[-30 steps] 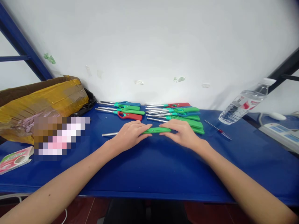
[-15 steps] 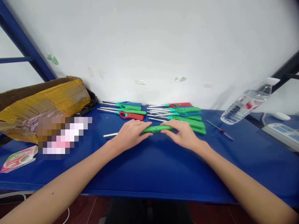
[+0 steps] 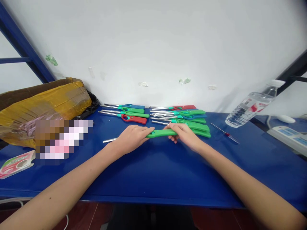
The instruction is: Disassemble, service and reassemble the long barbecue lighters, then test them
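Observation:
Between my two hands is a green long-necked gas lighter (image 3: 160, 133), its metal tube pointing left. My left hand (image 3: 131, 136) is wrapped over the trigger end, covering part of the tube. My right hand (image 3: 184, 135) grips the other end of the handle, thumb on top and fingers curled underneath. Beyond my left hand lies a group of similar lighters in red, green and blue, with a red lighter (image 3: 136, 119) nearest. Just behind my right hand a stack of several more lighters, mostly green (image 3: 198, 127), rests on the blue table (image 3: 153, 172).
At left are a taped cardboard box (image 3: 55, 99), a blurred patch and a printed card (image 3: 18, 164). A thin screwdriver (image 3: 226, 134), a tilted water bottle (image 3: 250, 107) and a white power strip (image 3: 291, 139) are at right. The white wall (image 3: 153, 48) rises behind.
The lighter has been rolled in my hands, so a broader side of its handle shows. My right hand's fingers have curled beneath the handle. The view has shifted slightly.

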`<state>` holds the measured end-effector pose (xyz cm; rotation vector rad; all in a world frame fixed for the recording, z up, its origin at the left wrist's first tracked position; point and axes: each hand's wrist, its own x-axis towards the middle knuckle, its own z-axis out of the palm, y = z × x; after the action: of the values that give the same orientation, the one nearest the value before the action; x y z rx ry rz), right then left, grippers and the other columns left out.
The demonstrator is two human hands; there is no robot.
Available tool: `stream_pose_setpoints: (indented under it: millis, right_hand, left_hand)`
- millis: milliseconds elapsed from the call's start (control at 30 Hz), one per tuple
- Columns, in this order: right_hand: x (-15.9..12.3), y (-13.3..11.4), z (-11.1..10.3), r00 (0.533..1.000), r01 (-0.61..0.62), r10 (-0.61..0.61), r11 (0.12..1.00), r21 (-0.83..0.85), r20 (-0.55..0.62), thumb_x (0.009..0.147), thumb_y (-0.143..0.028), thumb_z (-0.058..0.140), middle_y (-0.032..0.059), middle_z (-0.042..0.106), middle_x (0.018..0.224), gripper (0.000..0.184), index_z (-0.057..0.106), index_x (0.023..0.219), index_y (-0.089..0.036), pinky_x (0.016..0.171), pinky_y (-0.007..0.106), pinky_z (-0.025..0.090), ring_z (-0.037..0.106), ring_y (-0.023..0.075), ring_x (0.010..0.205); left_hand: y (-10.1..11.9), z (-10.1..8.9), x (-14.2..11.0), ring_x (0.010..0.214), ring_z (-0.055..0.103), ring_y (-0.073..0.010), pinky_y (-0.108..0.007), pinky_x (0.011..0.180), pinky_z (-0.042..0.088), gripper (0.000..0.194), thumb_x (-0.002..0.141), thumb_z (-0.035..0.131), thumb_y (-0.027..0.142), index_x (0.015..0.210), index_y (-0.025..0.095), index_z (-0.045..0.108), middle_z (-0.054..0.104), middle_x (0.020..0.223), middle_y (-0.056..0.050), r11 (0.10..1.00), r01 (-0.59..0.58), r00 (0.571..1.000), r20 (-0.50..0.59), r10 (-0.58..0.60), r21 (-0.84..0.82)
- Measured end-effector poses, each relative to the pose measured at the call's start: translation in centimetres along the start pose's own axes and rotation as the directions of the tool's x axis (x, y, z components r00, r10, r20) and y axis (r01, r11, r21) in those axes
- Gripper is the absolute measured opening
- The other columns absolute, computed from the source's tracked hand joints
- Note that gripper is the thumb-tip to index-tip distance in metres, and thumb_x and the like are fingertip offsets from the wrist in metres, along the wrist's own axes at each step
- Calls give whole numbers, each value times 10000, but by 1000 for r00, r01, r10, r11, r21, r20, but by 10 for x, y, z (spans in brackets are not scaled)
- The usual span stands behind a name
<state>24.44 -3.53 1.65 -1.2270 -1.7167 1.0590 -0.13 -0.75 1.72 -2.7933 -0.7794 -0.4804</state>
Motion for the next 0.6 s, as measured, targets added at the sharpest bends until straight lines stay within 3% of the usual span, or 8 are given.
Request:
stream_pose_setpoints:
  millis: [100, 200, 300, 400, 467, 600]
  right_hand:
    - [-4, -2, -2, 953, 280, -301, 911, -303, -24, 851, -431, 644, 65, 730, 926, 295, 706, 1003, -186, 680, 311, 541, 670, 193, 771]
    - [-5, -1, -4, 884, 437, -466, 809, -393, 22, 821, -369, 707, 53, 751, 949, 215, 729, 967, -213, 777, 336, 544, 688, 210, 845]
    - [-4, 1, -5, 864, 470, -502, 784, -404, 32, 837, -358, 697, 42, 767, 927, 173, 752, 945, -234, 756, 331, 557, 705, 209, 827]
    - [-4, 3, -6, 857, 471, -515, 770, -430, 16, 835, -343, 704, 36, 773, 935, 168, 759, 956, -240, 751, 323, 564, 714, 207, 824]
    - [-5, 3, -6, 852, 477, -523, 761, -440, 21, 831, -337, 712, 32, 776, 923, 171, 761, 959, -235, 733, 305, 563, 716, 198, 800]
    - [-7, 1, -5, 856, 478, -516, 757, -446, 42, 835, -340, 708, 27, 778, 895, 178, 763, 960, -226, 691, 279, 553, 714, 184, 752]
  left_hand:
    - [2, -7, 2, 806, 684, -184, -244, 672, 459, 264, 993, 476, 274, 1193, 184, 623, 726, 945, -46, 984, 54, 996, 84, -40, -172]
    - [4, -10, 4, 715, 665, -147, -213, 618, 423, 259, 1006, 464, 320, 1142, 224, 663, 721, 840, -7, 949, 91, 989, 136, -52, -303]
    - [4, -10, 4, 669, 653, -146, -213, 597, 416, 339, 979, 516, 394, 1235, 205, 632, 727, 824, -18, 931, 107, 992, 96, -79, -348]
    - [3, -8, 3, 796, 679, -164, -225, 684, 453, 368, 980, 511, 395, 1287, 212, 600, 737, 963, -43, 915, 80, 997, 46, -68, -394]
    - [2, -7, 2, 814, 677, -157, -221, 702, 451, 304, 999, 475, 352, 1230, 230, 632, 735, 968, -26, 906, 72, 997, 57, -53, -418]
    - [3, -9, 4, 669, 642, -136, -210, 637, 415, 284, 1006, 452, 328, 988, 188, 697, 706, 756, -2, 911, 102, 992, 107, -64, -400]
